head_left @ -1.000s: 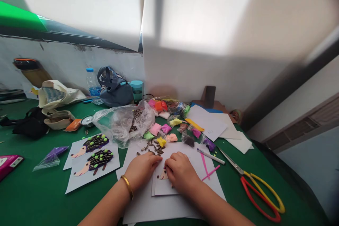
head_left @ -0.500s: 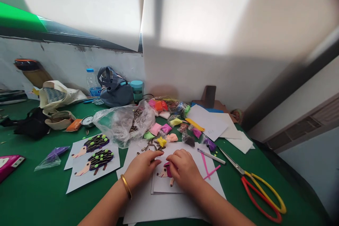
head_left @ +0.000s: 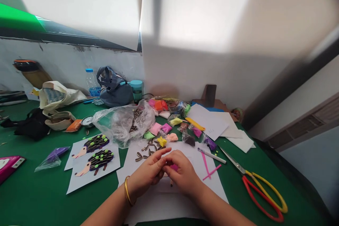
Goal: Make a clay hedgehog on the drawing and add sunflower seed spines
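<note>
Since the right hand [head_left: 183, 173] pinches pink modelling clay [head_left: 174, 167] in a narrow grip beside the curled left hand [head_left: 147, 169], above white paper [head_left: 161, 206], a hard squeeze could misshape it or drop it among the sunflower seeds [head_left: 144, 154].

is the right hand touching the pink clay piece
Touching. The head view shows the pink clay piece pressed against the fingers of the right hand, with part of the piece hidden behind them.
</note>
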Action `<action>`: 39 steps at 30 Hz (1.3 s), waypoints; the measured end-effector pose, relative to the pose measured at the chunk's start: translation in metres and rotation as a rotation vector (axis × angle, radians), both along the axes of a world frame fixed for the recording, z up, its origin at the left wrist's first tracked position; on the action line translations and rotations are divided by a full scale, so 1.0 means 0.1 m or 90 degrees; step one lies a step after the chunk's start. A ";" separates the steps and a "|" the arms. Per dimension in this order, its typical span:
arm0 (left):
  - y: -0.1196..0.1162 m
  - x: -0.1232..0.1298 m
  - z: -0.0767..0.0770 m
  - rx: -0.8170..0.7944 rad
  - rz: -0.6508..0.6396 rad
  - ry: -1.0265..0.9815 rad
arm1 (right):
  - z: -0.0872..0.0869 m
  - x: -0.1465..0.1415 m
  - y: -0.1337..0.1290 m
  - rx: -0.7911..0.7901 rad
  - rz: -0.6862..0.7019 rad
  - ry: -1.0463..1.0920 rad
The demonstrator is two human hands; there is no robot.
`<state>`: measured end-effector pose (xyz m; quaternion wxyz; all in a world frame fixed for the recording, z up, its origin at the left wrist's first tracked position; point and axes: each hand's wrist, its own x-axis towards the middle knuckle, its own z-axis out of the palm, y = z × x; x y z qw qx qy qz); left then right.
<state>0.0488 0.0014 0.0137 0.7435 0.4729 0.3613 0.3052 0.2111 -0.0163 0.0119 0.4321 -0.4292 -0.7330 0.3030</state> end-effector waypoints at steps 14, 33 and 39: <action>0.09 -0.05 -0.13 0.034 0.028 0.065 | -0.12 0.14 0.05 -0.066 -0.091 0.053; 0.20 -0.18 -0.19 0.511 -0.005 0.609 | -0.14 0.30 0.08 -0.079 -0.106 -0.084; 0.19 -0.18 -0.19 0.528 -0.041 0.625 | -0.12 0.32 0.07 -0.069 -0.054 -0.147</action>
